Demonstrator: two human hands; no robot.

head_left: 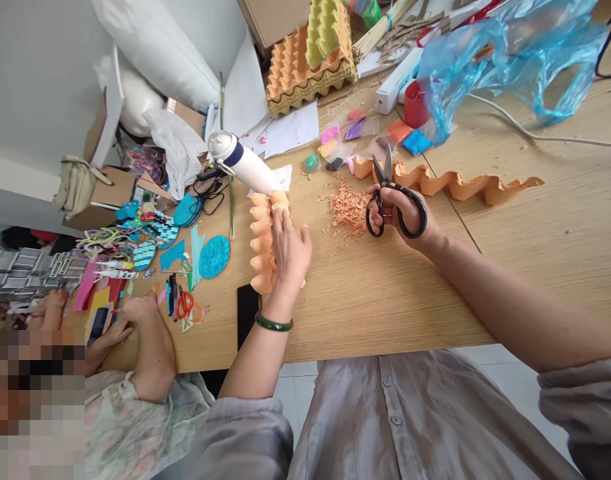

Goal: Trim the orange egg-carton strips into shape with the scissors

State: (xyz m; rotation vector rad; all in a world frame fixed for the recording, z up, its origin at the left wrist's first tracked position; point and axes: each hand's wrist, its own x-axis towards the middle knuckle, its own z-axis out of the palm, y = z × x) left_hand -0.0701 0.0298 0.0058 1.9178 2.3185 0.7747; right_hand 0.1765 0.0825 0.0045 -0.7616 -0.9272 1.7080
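Note:
My left hand (291, 248) lies with outstretched fingers on an orange egg carton piece (260, 245), which has rows of bumps and rests on the table. In my right hand (408, 212) is a pair of black-handled scissors (384, 175), fingers through the loops, blades apart and pointing away from me. A heap of small orange carton scraps (349, 210) lies left of the scissors. Behind them stretches a long, wavy orange carton strip (460, 183), partly hidden by the blades. Nothing is between the blades.
A white bottle (245, 161) lies behind the carton piece. Stacked egg trays (310, 60), clay packets (355, 130), a red cup (416, 103) and a blue plastic bag (505, 60) are farther back. On the left are red scissors (184, 305), blue craft pieces and another person's arms (152, 333).

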